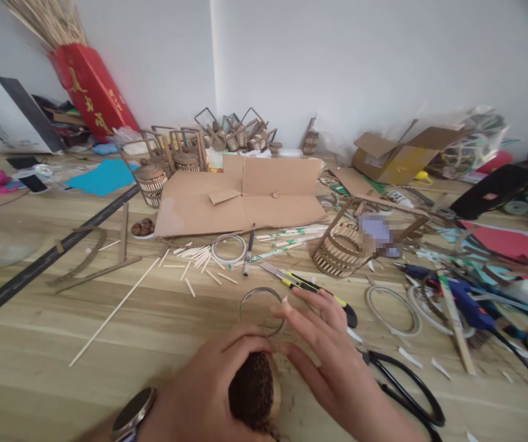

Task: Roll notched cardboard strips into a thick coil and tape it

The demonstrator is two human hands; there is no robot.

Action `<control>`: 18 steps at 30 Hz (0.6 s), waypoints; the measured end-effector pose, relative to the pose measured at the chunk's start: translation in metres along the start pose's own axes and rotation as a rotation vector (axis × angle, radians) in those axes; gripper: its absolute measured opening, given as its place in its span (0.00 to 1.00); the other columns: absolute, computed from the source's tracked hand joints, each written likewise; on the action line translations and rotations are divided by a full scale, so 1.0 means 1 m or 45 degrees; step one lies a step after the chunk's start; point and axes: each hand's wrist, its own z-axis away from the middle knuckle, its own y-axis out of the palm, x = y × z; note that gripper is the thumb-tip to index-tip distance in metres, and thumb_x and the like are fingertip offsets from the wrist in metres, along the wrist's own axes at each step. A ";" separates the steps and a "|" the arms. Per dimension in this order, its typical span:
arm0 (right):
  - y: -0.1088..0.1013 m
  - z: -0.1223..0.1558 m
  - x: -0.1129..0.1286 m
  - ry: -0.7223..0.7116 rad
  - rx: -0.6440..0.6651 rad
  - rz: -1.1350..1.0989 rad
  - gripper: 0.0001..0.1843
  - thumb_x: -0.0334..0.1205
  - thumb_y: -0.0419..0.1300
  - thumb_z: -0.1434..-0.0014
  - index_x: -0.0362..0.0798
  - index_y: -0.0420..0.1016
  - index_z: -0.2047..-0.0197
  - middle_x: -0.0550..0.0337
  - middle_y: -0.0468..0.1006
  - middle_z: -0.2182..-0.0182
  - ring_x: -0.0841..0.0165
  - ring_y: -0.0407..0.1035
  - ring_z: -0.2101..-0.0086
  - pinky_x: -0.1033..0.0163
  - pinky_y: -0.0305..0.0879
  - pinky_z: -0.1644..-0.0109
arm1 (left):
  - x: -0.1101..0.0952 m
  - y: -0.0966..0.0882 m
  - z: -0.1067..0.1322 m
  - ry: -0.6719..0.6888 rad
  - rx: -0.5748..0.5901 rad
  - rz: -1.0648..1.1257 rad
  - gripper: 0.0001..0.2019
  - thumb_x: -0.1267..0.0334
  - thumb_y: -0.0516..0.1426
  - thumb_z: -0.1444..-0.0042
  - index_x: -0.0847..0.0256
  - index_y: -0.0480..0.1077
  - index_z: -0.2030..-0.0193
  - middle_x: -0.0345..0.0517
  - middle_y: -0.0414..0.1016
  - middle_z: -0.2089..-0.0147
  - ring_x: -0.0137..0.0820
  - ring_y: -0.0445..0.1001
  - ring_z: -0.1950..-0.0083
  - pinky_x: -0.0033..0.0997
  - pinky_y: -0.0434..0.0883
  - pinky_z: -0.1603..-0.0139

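My left hand [209, 380], with a watch on its wrist, is curled around a dark brown, rough-textured rounded piece [251, 390] with a paler edge. The lower part of that piece is hidden by my fingers and the frame's bottom. Just right of it, my right hand [323, 344] has its fingers stretched out, its thumb close to the piece; whether they touch I cannot tell. Beyond both hands lies a thin ring [242, 301], partly covered by my right fingertips. A yellow-and-black utility knife [319, 288] rests past my right fingers, and black-handled scissors [411, 380] lie right of that hand.
Short sticks [199, 255], a white ring [228, 248] and a pen [249, 252] lie ahead. A small slatted basket [340, 245] stands beyond the knife. Folded cardboard [199, 202] lies behind. At right are a blue glue gun [469, 304] and more rings [393, 310].
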 end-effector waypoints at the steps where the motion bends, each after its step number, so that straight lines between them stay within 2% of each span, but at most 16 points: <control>1: 0.003 0.001 0.001 -0.012 0.040 0.005 0.35 0.22 0.53 0.38 0.55 0.55 0.32 0.59 0.81 0.57 0.61 0.65 0.45 0.49 0.42 0.34 | 0.000 0.000 -0.001 0.013 0.014 -0.004 0.39 0.45 0.71 0.61 0.59 0.69 0.43 0.59 0.71 0.40 0.52 0.71 0.40 0.49 0.68 0.39; 4: 0.008 0.005 -0.002 0.003 0.085 -0.007 0.39 0.19 0.51 0.38 0.57 0.50 0.29 0.64 0.82 0.62 0.64 0.71 0.54 0.49 0.39 0.34 | 0.004 0.002 -0.001 0.098 0.016 -0.002 0.38 0.45 0.71 0.60 0.57 0.68 0.42 0.58 0.67 0.36 0.52 0.67 0.37 0.49 0.66 0.36; 6: 0.008 0.008 -0.008 0.050 0.089 0.002 0.40 0.19 0.50 0.38 0.59 0.50 0.29 0.64 0.83 0.62 0.63 0.70 0.52 0.47 0.40 0.34 | 0.008 0.003 0.001 0.149 -0.037 0.028 0.38 0.44 0.70 0.59 0.56 0.68 0.42 0.57 0.61 0.32 0.54 0.63 0.33 0.50 0.64 0.35; 9: 0.005 0.008 -0.014 0.174 0.050 -0.054 0.34 0.23 0.53 0.37 0.61 0.59 0.32 0.58 0.80 0.55 0.60 0.68 0.48 0.47 0.53 0.38 | 0.014 0.004 0.004 0.151 -0.137 0.099 0.38 0.42 0.69 0.57 0.53 0.66 0.40 0.56 0.53 0.29 0.55 0.57 0.31 0.50 0.61 0.33; 12: 0.000 0.008 -0.011 0.402 -0.082 -0.401 0.21 0.35 0.58 0.35 0.63 0.71 0.41 0.54 0.74 0.49 0.60 0.68 0.47 0.54 0.66 0.46 | 0.015 0.003 0.004 0.135 -0.177 0.169 0.37 0.43 0.68 0.54 0.51 0.65 0.38 0.54 0.56 0.30 0.54 0.58 0.31 0.49 0.61 0.33; 14: -0.002 0.009 -0.005 0.513 -0.143 -0.760 0.17 0.45 0.58 0.33 0.65 0.71 0.42 0.54 0.72 0.47 0.60 0.68 0.46 0.55 0.68 0.46 | 0.014 0.003 0.003 0.107 -0.194 0.221 0.36 0.45 0.68 0.52 0.50 0.64 0.38 0.53 0.60 0.33 0.52 0.60 0.33 0.48 0.61 0.34; 16: -0.002 0.010 0.004 0.512 -0.145 -1.028 0.24 0.55 0.58 0.36 0.68 0.65 0.37 0.54 0.72 0.47 0.60 0.69 0.47 0.53 0.68 0.45 | 0.011 0.003 0.001 0.052 -0.224 0.272 0.34 0.50 0.68 0.51 0.50 0.64 0.38 0.51 0.65 0.36 0.49 0.64 0.36 0.45 0.65 0.36; 18: 0.002 0.011 0.013 0.456 -0.108 -1.082 0.36 0.59 0.62 0.42 0.69 0.58 0.32 0.56 0.75 0.51 0.61 0.71 0.51 0.54 0.68 0.46 | 0.008 0.004 -0.002 -0.014 -0.258 0.313 0.31 0.55 0.67 0.50 0.51 0.64 0.39 0.49 0.68 0.39 0.46 0.68 0.40 0.42 0.69 0.41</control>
